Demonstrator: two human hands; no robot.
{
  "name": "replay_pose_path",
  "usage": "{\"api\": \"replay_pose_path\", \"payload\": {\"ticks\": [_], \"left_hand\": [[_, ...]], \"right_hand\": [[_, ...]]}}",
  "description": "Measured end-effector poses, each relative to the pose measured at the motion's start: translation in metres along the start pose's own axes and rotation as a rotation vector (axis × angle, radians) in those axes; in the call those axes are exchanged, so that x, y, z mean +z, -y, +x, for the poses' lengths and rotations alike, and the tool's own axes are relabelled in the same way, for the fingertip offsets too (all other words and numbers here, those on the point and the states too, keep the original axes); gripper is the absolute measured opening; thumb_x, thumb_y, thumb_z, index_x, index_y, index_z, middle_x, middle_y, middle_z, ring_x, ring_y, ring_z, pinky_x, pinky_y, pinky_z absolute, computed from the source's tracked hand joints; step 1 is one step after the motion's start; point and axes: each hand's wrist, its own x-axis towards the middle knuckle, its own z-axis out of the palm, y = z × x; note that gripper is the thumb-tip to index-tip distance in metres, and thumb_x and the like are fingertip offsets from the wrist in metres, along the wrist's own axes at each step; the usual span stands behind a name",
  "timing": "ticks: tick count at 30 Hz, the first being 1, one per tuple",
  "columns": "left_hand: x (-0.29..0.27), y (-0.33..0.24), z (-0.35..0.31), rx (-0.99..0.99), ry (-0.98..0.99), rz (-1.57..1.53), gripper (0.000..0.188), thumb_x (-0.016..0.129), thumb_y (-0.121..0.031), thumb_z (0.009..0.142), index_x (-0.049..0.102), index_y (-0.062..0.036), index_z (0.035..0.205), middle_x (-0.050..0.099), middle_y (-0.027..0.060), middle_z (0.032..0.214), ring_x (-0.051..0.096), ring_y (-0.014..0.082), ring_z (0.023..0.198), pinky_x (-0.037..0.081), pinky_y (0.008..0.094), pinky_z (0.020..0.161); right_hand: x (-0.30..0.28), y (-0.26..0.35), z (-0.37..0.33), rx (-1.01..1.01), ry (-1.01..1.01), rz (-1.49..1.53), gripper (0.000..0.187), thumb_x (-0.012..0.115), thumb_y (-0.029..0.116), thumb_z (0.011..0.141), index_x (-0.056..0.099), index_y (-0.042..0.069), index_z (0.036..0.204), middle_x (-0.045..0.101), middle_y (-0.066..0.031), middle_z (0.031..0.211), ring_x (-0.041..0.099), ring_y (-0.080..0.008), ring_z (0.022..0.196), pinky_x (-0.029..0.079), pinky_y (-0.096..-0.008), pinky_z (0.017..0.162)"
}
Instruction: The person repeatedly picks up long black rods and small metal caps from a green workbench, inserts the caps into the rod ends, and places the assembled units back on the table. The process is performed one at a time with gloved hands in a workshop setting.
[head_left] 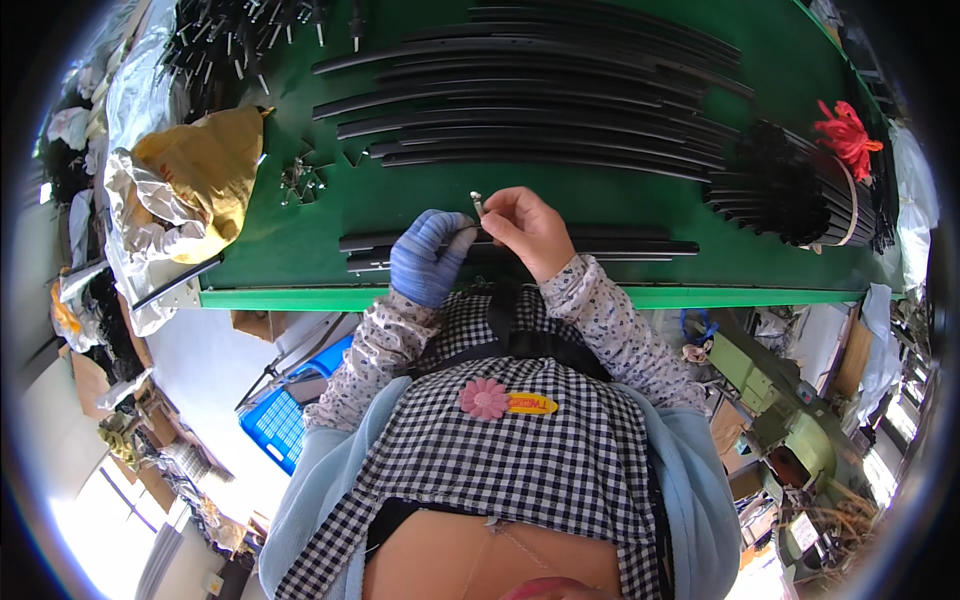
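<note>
My left hand (432, 258), in a blue knitted glove, is closed with its thumb and fingertips pinched together. What it pinches is too small and too hidden to make out. My bare right hand (530, 232) touches or nearly touches it, holding a small silvery metal piece (477, 204) between thumb and forefinger. The piece sticks up past the fingertips. Beneath both hands, several black tubes (630, 247) lie across the green tabletop (400, 202) near its front edge. Farther back is a row of long black tubes (520, 145).
A yellow and white sack (205, 175) stands at left beside a small heap of metal clips (302, 182). Black rods with silvery tips (240, 40) pile up at far left. A tied bundle of black tubes (775, 190) lies right, near a red tassel (850, 140). A blue crate (272, 428) sits below.
</note>
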Motion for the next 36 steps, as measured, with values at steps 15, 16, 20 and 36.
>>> {"api": "replay_pose_path", "payload": {"ticks": [15,16,20,36], "left_hand": [[-0.009,0.014,0.004,-0.834,0.201,-0.878,0.052,0.065,-0.036,0.091,0.054,-0.0013,0.129,0.064,0.0064,0.107,0.063,0.0139,0.089,0.058,0.0312,0.078],[-0.011,0.015,0.003,-0.814,0.218,-0.949,0.054,0.066,-0.035,0.091,0.053,-0.0016,0.131,0.064,0.0078,0.112,0.064,0.0157,0.094,0.058,0.0318,0.079],[-0.018,0.018,-0.002,-0.755,0.226,-0.913,0.054,0.066,-0.038,0.09,0.054,-0.0023,0.129,0.064,0.0098,0.116,0.065,0.0186,0.1,0.058,0.0327,0.082],[-0.068,0.034,-0.006,-0.54,-0.233,-0.912,0.049,0.064,-0.04,0.092,0.057,0.0021,0.117,0.064,0.0153,0.104,0.065,0.0165,0.072,0.058,0.0297,0.063]], "right_hand": [[0.001,0.02,0.003,-0.569,-0.036,-0.941,0.013,0.076,0.015,0.077,0.066,0.008,0.082,0.057,-0.0027,0.083,0.062,-0.0195,0.072,0.053,-0.0296,0.06],[0.001,0.02,0.006,-0.605,-0.031,-0.938,0.013,0.076,0.014,0.076,0.066,0.009,0.082,0.056,-0.0025,0.083,0.062,-0.0193,0.073,0.053,-0.0295,0.06],[0.001,0.017,0.012,-0.541,0.135,-0.757,0.012,0.074,0.014,0.079,0.064,0.008,0.083,0.057,-0.0034,0.083,0.061,-0.0207,0.073,0.052,-0.0307,0.062],[-0.066,-0.013,0.057,-0.436,0.004,-1.53,0.032,0.068,0.038,0.085,0.06,0.011,0.1,0.06,-0.004,0.097,0.061,-0.0222,0.092,0.051,-0.0354,0.08]]}}
